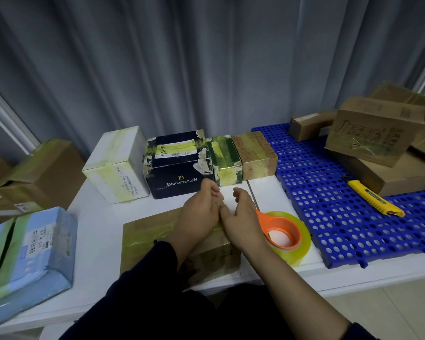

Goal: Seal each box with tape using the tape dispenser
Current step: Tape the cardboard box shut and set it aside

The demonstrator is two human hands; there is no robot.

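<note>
A flat brown cardboard box point(147, 231) lies on the white table point(101, 217) in front of me, with a strip of yellowish clear tape across its top. My left hand point(201, 207) and my right hand point(241, 217) are side by side over the box's far right corner, thumbs touching and fingers curled. The tape dispenser point(295, 233), an orange ring and handle inside a yellowish roll, sits just right of the box. Its handle runs into my right hand, which grips it. My left hand seems to pinch the tape end, though the clear tape is hard to make out.
Taped boxes stand along the back: a white box point(115, 165), a dark box point(177, 168), a green-taped box point(225, 159) and a small brown box point(255, 153). A light blue box point(27, 251) lies at the left. On the blue perforated mat point(329, 204) are a yellow knife point(375, 197) and stacked cartons point(378, 133).
</note>
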